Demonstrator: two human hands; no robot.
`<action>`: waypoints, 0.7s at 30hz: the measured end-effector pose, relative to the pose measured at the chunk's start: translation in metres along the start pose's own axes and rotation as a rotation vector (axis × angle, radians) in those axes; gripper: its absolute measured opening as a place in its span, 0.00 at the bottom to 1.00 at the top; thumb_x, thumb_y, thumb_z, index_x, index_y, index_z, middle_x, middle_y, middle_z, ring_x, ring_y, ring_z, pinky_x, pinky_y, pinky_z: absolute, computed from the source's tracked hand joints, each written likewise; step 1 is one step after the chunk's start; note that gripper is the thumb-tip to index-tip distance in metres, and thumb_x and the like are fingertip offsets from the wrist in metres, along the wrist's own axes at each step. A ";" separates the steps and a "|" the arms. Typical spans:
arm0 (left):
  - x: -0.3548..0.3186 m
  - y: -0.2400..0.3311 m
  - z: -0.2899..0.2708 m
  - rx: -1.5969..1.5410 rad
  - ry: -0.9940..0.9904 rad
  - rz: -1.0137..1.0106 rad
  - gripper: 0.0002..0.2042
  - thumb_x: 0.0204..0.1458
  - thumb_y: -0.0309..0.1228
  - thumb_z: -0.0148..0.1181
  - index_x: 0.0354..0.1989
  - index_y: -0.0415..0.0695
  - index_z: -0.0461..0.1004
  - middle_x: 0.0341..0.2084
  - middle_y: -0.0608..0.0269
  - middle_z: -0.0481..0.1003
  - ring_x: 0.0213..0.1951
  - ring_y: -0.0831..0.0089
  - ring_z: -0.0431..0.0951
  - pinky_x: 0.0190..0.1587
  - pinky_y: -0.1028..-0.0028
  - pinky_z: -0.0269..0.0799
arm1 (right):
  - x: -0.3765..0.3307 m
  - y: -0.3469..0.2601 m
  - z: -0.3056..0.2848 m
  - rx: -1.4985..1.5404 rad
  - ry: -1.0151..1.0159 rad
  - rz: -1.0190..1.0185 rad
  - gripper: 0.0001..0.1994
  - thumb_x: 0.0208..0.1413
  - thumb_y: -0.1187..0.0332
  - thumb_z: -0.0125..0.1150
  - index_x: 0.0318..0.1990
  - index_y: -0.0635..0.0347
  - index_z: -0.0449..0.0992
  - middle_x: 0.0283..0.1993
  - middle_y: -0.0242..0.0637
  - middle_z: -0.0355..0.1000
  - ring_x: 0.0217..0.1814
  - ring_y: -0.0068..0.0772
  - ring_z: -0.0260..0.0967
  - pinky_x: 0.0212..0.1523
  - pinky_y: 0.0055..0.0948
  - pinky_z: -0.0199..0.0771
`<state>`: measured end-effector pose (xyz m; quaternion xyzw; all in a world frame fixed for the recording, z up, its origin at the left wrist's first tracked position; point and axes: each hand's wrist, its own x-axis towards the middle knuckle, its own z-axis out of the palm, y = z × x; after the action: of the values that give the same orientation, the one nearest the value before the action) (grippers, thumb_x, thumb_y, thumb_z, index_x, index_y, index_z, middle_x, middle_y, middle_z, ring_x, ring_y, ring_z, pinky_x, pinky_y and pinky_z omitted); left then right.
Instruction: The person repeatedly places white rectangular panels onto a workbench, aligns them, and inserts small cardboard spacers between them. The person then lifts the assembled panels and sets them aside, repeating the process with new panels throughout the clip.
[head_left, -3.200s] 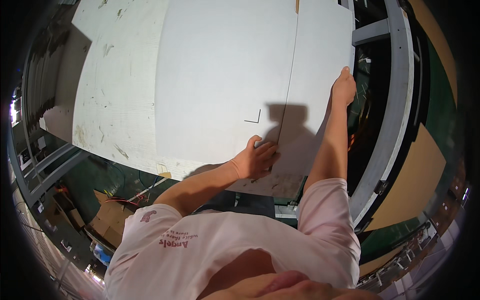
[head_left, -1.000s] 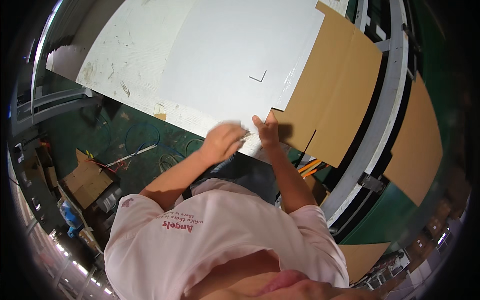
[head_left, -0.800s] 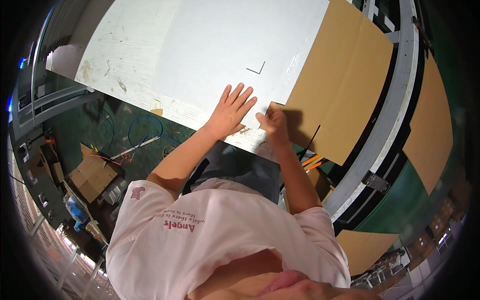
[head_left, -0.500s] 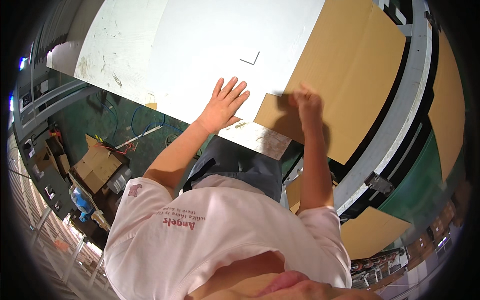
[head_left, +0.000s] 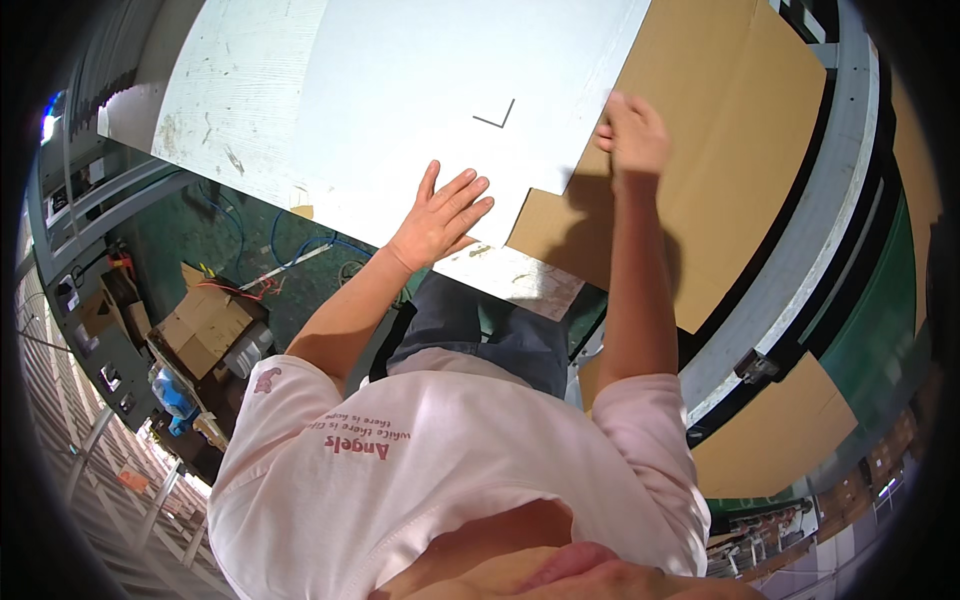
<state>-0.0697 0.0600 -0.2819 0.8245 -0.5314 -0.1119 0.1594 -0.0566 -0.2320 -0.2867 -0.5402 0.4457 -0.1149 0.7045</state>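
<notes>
A large white sheet (head_left: pixel 400 110) with a thin black L-shaped mark lies over the worktable. My left hand (head_left: pixel 441 218) rests on it palm down, its fingers stretched out and slightly apart, close to the near edge. To the right, brown cardboard (head_left: pixel 720 150) borders the sheet and has a stepped corner at its near left. My right hand (head_left: pixel 636 135) is above the line where white meets brown, casting a shadow on the cardboard. Its fingers are curled in and a little blurred. Whatever they may hold is hidden.
Past the cardboard runs a curved-looking metal rail (head_left: pixel 800 270) with a dark clamp-like fitting (head_left: pixel 757 366). Another cardboard piece (head_left: pixel 775 430) sits lower right. An opened carton (head_left: pixel 205 325) and blue cables (head_left: pixel 295 250) are on the green floor at left. The table's near edge is by my legs.
My right hand has moved forward along the border between the white sheet and the cardboard. My left hand stays nearly in place on the sheet.
</notes>
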 end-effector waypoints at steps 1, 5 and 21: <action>0.000 0.002 0.000 -0.005 -0.015 -0.016 0.34 0.43 0.39 0.62 0.62 0.47 0.62 0.64 0.57 0.57 0.67 0.59 0.53 0.67 0.42 0.35 | 0.002 0.005 -0.028 0.108 0.002 -0.055 0.13 0.56 0.67 0.61 0.42 0.68 0.72 0.26 0.34 0.71 0.22 0.22 0.67 0.22 0.21 0.68; 0.006 0.009 -0.006 -0.062 -0.039 -0.077 0.34 0.40 0.38 0.64 0.60 0.46 0.63 0.64 0.57 0.58 0.67 0.57 0.53 0.67 0.42 0.35 | 0.017 -0.017 -0.158 -0.174 0.508 -0.290 0.10 0.58 0.64 0.58 0.34 0.63 0.71 0.30 0.37 0.73 0.23 0.22 0.67 0.22 0.22 0.68; 0.026 0.015 0.022 -0.051 -0.003 0.081 0.27 0.45 0.47 0.60 0.54 0.50 0.69 0.65 0.60 0.56 0.69 0.54 0.45 0.66 0.37 0.30 | -0.045 -0.136 -0.116 -0.829 0.140 -0.393 0.13 0.48 0.71 0.58 0.43 0.64 0.74 0.34 0.37 0.75 0.30 0.25 0.70 0.32 0.25 0.71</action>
<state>-0.0794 0.0275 -0.2965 0.7979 -0.5614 -0.1204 0.1838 -0.1267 -0.3327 -0.1484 -0.8414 0.3900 -0.0945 0.3620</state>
